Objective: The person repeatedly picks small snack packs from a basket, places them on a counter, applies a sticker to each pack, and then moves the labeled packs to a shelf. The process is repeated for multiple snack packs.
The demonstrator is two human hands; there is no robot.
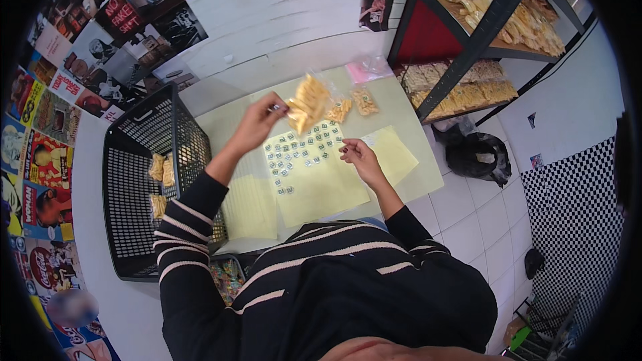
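My left hand (263,120) pinches a clear plastic bag of yellow snack sticks (308,103) at its left edge and holds it up above the table. Over the right edge of a yellow sticker sheet (323,185) is my right hand (360,158), its fingers apart and nothing seen between them. Rows of small round stickers cover the sheet's upper and left parts. Behind the sheet lie a small bag of yellow snacks (339,109) and a bag of paler snacks (364,102). More yellow sheets (393,153) lie on the right.
A black plastic basket (138,260) on the left holds several snack bags (158,205). Pink and clear plastic packaging (370,70) lies at the table's back corner. On the right stands a metal shelf rack (461,40) with bagged snacks; a black plastic bag (476,155) is beside it.
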